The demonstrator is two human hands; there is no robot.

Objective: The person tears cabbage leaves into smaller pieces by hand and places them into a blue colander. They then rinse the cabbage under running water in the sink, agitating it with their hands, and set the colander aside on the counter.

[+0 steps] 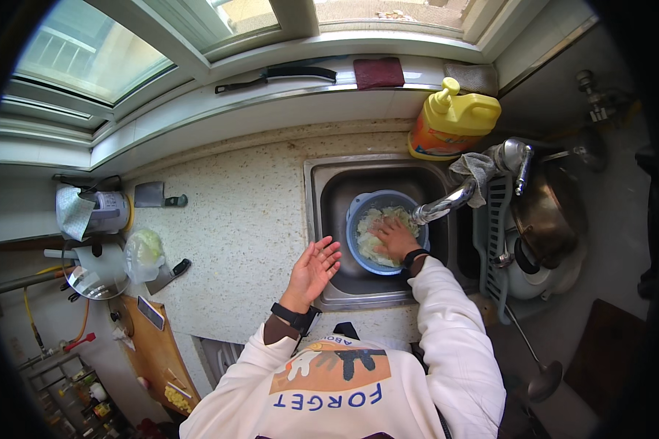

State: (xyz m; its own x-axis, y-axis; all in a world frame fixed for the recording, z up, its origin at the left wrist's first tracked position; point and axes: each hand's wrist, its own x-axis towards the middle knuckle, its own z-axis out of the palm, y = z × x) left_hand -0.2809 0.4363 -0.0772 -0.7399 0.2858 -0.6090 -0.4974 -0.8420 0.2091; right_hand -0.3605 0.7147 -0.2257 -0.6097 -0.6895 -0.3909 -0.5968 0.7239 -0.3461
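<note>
A blue plastic basin (352, 241) stands in the stainless steel sink (333, 282), filled with pale green cut leaves (367, 240) that look like cabbage. My right hand (396, 237) rests on the leaves with its fingers spread, grasping nothing that I can make out. My left hand (314, 269) hovers over the sink's left edge, palm up, fingers apart and nothing in it. Above the basin's right rim reaches the chrome faucet (445, 207), with a grey cloth (476, 173) wrapped around it.
Behind the sink stands a yellow pump jug (456, 123). To the right, a plastic dish rack (494, 241) sits beside a metal pot (546, 217). At the left lie a cleaver (150, 194), a knife (167, 277), a bagged cabbage (144, 253) and a wooden board (148, 351) with a phone (151, 313).
</note>
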